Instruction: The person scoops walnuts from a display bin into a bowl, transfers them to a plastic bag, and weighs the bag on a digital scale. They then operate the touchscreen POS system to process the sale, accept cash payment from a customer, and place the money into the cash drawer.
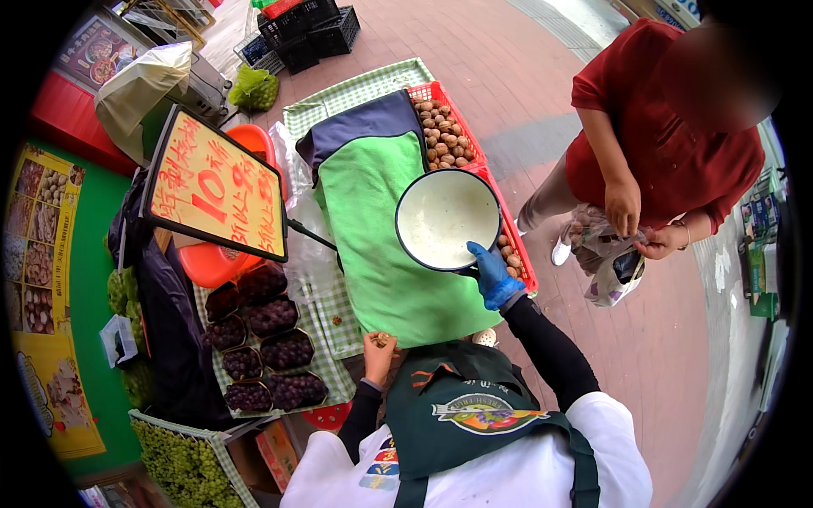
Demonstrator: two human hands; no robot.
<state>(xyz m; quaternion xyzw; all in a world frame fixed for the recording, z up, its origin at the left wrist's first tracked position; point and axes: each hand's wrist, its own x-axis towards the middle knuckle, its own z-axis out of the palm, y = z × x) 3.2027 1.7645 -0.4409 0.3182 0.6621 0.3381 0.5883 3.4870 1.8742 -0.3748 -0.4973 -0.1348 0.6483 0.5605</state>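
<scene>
My right hand (494, 274), in a blue disposable glove, grips the rim or handle side of a white enamel basin with a dark blue edge (450, 219). The basin's inside looks bare and a little stained. It is over a green cloth (375, 254) and partly covers red plastic crates of walnuts (444, 136). My left hand (380, 357), bare, is at the cloth's near edge with its fingers curled around a small light brown thing, perhaps a walnut or a piece of shell.
A person in a red shirt (667, 165) stands at the right, handling plastic bags (600, 254). Left of the cloth are a handwritten price board (216, 184), red bowls (213, 263) and punnets of dark grapes (286, 349). Green grapes (184, 467) lie at lower left; black crates (305, 32) stand beyond.
</scene>
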